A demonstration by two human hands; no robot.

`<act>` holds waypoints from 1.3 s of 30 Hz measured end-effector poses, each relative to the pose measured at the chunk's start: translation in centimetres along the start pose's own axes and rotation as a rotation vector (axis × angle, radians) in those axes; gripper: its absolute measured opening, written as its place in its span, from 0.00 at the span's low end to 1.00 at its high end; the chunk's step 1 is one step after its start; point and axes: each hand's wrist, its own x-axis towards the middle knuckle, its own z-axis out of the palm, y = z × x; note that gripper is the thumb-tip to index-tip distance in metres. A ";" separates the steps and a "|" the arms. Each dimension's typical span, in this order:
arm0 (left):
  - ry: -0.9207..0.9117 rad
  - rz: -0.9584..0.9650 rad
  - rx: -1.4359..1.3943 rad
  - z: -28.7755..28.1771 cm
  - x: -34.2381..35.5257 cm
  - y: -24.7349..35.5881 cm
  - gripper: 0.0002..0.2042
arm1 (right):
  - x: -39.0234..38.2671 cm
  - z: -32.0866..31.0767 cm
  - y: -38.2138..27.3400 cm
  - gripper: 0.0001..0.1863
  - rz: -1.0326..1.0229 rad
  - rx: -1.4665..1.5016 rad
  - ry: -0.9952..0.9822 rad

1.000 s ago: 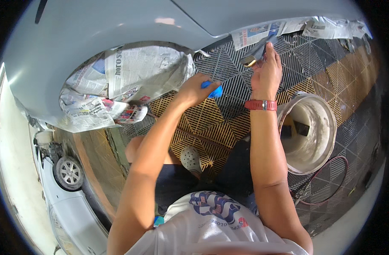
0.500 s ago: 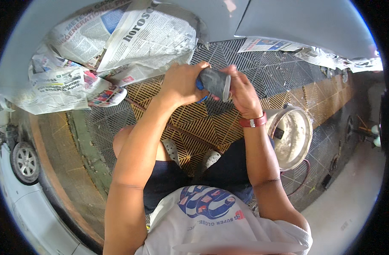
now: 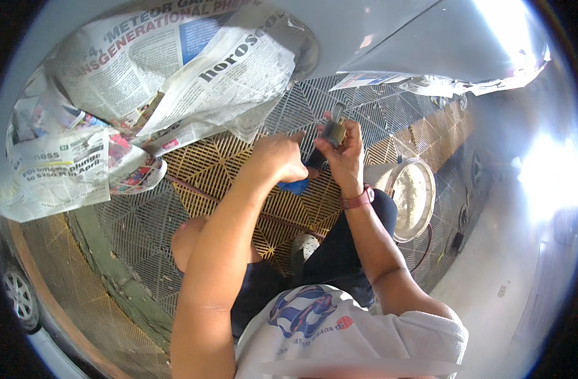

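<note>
My left hand is closed around a crumpled-looking blue object, its fingers against the lower end of a dark, sandpaper-like piece. Just to its right, my right hand grips a small dark rectangular block that has a lighter grey end pointing away from me. The two hands meet in front of my knees, over the grated floor mat, and hide part of what they hold.
A grey car body spans the top, its wheel arch and lower edge covered with newspaper. A whitish bucket stands right of my right knee, with a reddish hose beside it. Another car's wheel shows at lower left.
My hands came together from apart, the right one bringing the dark block down and left, then tilting it upright. The view has shifted, so the papered wheel arch fills more of it.
</note>
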 end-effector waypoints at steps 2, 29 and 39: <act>0.005 -0.033 0.163 0.7 0.5 -0.2 0.39 | 0.8 -0.4 2.0 0.25 0.070 -0.086 0.226; -0.032 -0.202 0.285 -0.1 -2.9 4.6 0.37 | 14.9 3.8 -2.0 0.33 -0.960 -0.479 0.700; -0.008 -0.164 0.250 0.5 -2.6 4.3 0.37 | 15.3 3.0 -1.5 0.29 -0.987 -0.550 0.704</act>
